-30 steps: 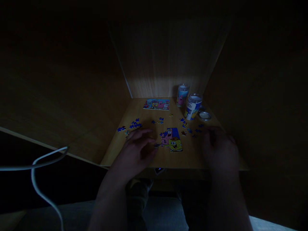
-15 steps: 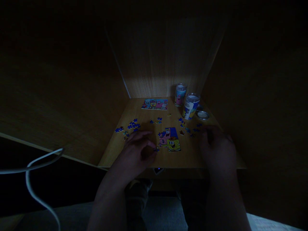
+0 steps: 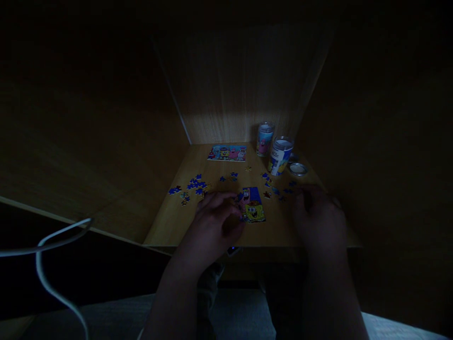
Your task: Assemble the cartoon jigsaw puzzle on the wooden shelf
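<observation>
My left hand [image 3: 221, 217] is at the left edge of a partly joined jigsaw puzzle [image 3: 254, 208], which shows a yellow and a pink cartoon figure on blue. Its thumb and forefinger pinch a small puzzle piece, mostly hidden by the fingertips at the joined part's lower left. On the right side of the table, my right hand [image 3: 320, 217] rests with curled fingers, thumb and forefinger close together; whatever they may hold is hidden. Loose pieces [image 3: 268, 194] lie between the joined part and my right hand. More blue-backed pieces [image 3: 196, 183] are scattered beyond my left hand.
A cartoon picture card [image 3: 227, 153] lies near the back panel. Two clear-topped printed canisters [image 3: 281, 158] stand at the back right, beside a round metal lid [image 3: 297, 169]. Wooden panels enclose the table on both sides. A white cable [image 3: 53, 290] hangs at the left.
My left hand has moved right with the small puzzle piece, up to the joined part's left edge, covering some of it. My right hand stays almost still.
</observation>
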Demonstrator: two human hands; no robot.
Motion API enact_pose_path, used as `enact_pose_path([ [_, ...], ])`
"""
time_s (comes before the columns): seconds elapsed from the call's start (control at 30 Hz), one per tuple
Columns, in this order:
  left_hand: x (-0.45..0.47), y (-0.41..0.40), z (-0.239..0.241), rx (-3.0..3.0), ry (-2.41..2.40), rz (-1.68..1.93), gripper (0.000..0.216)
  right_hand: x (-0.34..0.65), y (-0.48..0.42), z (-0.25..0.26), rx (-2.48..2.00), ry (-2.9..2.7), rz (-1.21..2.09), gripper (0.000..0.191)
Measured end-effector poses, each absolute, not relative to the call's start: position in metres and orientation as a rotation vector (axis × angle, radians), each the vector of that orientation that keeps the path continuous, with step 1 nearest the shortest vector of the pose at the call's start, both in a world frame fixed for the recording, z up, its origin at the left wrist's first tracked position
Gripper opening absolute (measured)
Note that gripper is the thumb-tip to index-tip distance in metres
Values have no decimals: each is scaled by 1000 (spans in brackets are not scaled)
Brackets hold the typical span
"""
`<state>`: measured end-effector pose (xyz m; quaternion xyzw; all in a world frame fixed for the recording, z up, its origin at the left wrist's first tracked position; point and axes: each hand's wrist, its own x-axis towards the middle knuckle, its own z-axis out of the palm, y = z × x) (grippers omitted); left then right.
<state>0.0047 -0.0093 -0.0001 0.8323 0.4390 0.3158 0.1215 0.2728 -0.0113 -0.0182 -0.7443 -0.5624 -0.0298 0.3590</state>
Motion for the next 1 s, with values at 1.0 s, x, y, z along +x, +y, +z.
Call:
enact_pose_path([
  [1.0,7,-14,8,2499,1169,895,17,272,-12,-17,-1919,-1460,-60,37],
])
